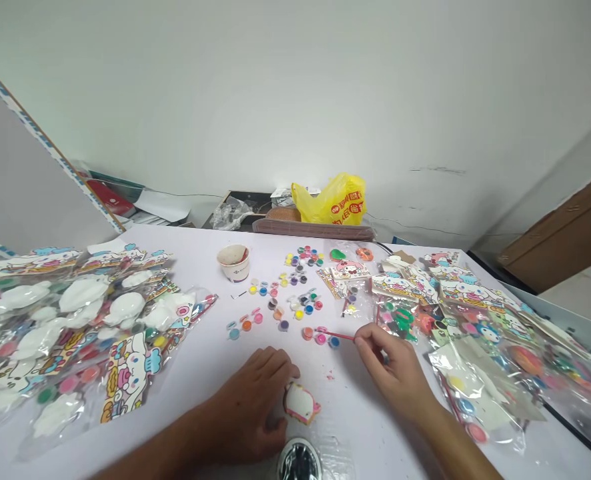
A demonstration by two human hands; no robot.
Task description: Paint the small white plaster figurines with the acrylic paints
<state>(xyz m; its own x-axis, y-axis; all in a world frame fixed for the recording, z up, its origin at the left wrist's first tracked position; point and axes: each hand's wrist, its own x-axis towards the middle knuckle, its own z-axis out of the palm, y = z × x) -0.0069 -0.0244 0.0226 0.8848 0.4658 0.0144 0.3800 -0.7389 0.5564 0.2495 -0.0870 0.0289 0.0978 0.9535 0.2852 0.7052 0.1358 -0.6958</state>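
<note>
My right hand pinches a red paintbrush between thumb and fingers. Its tip is at a short strip of paint pots in orange, pink and blue. My left hand curls around the left edge of a small flat plaster figure, holding it on the table. The figure has a white middle with pink and yellow colour along its rim. Just below it, at the bottom of the view, is a round black object with a pale rim, partly cut off.
Several open paint pot strips lie mid-table near a paper cup. Bagged white plaster kits cover the left side. Bags with coloured pieces fill the right. A yellow plastic bag stands behind, by the wall.
</note>
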